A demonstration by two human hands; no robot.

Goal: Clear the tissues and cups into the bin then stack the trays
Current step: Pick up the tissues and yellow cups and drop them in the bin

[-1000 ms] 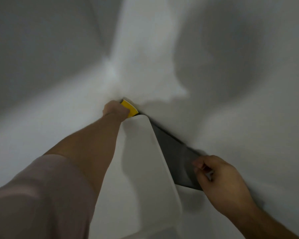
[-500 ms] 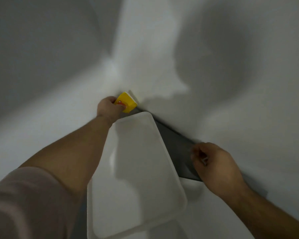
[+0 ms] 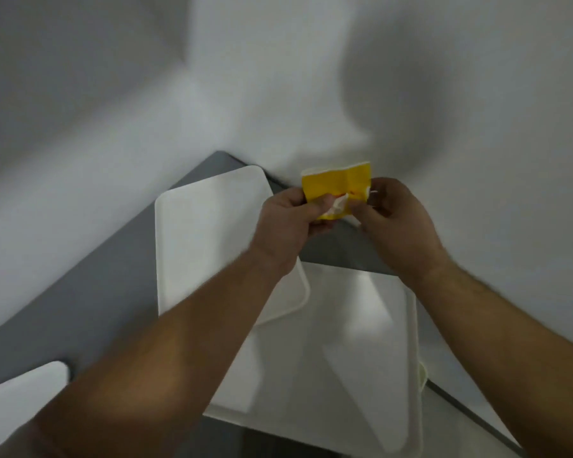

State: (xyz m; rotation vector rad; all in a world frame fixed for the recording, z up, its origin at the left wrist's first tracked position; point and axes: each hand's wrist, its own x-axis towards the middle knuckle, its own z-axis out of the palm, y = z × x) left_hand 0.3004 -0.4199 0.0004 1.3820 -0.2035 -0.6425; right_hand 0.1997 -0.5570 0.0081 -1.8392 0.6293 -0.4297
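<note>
Both hands pinch a crumpled yellow paper cup [image 3: 336, 183] above the grey table's far corner. My left hand [image 3: 290, 223] grips its left side, and my right hand [image 3: 396, 218] holds its right side with a bit of white tissue at the fingers. A white tray [image 3: 205, 233] lies on the grey table [image 3: 90, 292], its near corner resting on a second white tray [image 3: 354, 342] closer to me. A third white tray [image 3: 20, 391] shows at the bottom left edge.
White walls [image 3: 113, 127] meet in a corner right behind the table. The table's right edge [image 3: 460, 404] runs along the wall. No bin is in view.
The left hand lifted the yellow cup out of the corner, and the right hand let go of the table edge and came up to grasp it too. The view tilted down, revealing more trays.
</note>
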